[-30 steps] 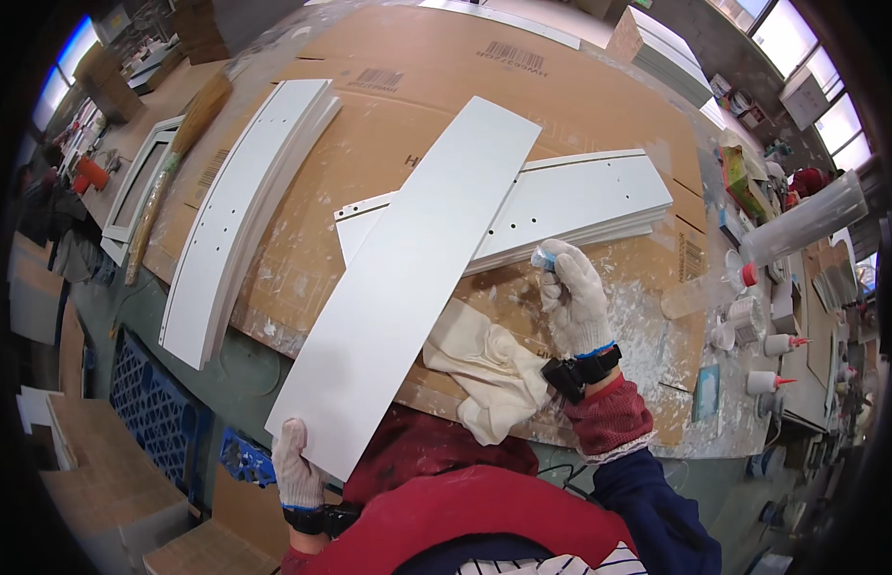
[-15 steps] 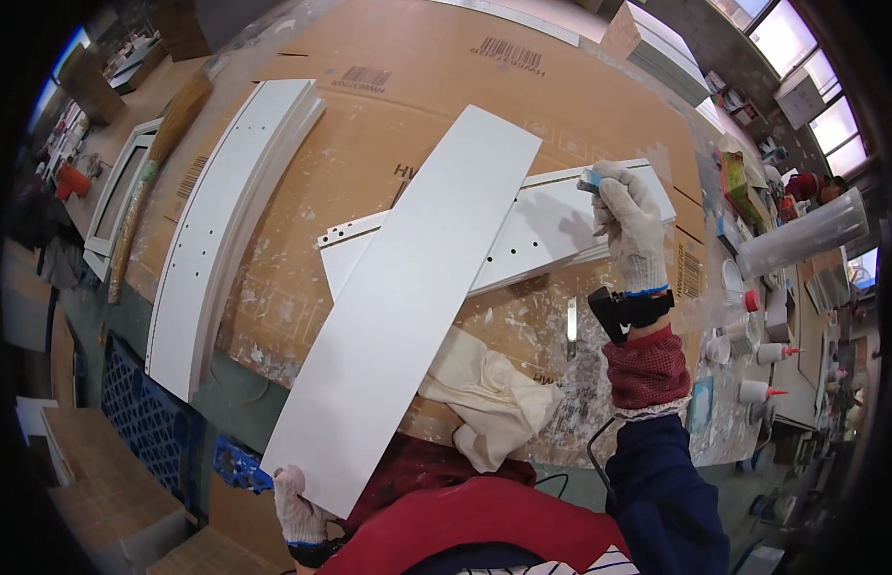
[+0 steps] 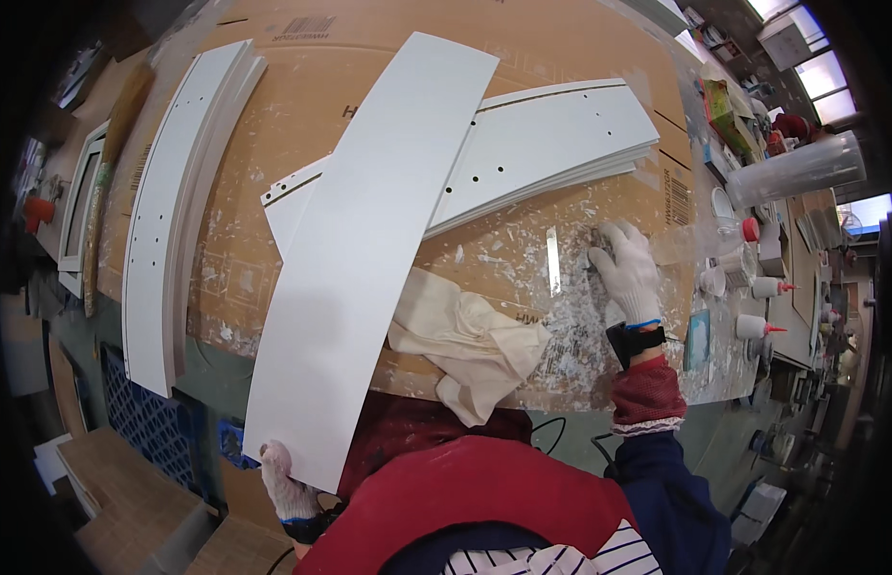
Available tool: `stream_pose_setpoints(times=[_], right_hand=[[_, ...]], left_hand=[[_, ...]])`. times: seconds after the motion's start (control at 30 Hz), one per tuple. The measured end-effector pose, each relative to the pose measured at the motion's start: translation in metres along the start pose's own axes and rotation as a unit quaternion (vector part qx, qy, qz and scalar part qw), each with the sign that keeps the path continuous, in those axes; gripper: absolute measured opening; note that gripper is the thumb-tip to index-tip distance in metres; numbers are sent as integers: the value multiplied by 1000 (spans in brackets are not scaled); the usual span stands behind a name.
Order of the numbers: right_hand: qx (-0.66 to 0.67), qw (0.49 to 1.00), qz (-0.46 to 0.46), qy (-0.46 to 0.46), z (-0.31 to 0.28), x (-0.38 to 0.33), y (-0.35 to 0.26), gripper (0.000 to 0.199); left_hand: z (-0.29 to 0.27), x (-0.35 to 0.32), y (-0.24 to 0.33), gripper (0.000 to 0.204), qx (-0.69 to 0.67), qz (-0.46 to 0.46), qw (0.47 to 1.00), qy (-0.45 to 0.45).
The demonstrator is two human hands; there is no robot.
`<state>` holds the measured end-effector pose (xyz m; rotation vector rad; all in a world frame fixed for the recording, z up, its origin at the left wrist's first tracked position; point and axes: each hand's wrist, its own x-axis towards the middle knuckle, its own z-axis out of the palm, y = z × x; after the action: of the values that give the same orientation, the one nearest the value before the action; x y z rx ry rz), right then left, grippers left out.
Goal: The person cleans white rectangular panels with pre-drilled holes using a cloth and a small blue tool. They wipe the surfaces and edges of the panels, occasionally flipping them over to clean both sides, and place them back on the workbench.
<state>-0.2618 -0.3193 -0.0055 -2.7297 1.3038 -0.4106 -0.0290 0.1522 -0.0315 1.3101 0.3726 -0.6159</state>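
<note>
A long white board [image 3: 355,240] lies slantwise, its far part over a stack of white panels [image 3: 551,134] with small holes. My gloved left hand [image 3: 289,484] is closed on the board's near left corner, the thumb on top. To the right, my gloved right hand [image 3: 626,273] is down at the paint-spattered cardboard, fingers curled; whatever is in them is hidden. Just left of that hand lies a flat metal strip [image 3: 552,261], apart from it. A crumpled cream cloth [image 3: 470,340] rests between the board and my right arm.
Another stack of white panels [image 3: 182,220] stands at the left of the cardboard [image 3: 226,287]. A long wooden pole [image 3: 115,172] is beyond it. At the right are white bottles with red tips [image 3: 753,327], a clear plastic cylinder [image 3: 800,172] and a blue flat piece [image 3: 698,337].
My right hand has come down from above the panel stack to the cardboard; the small blue block it held no longer shows. My left hand keeps its grip on the board. The view has shifted.
</note>
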Motion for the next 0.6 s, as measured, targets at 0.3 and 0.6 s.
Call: stream_pose_setpoints(times=[0.3,0.6], right_hand=[[-122,990,-74,18,37,-12,-56,20],[-86,995,-15,-52,45,-2,-49,21]], left_hand=[[40,-8,26,54,14,-29,999,-24],[21,-1,19,51,31,-61,997,-40]])
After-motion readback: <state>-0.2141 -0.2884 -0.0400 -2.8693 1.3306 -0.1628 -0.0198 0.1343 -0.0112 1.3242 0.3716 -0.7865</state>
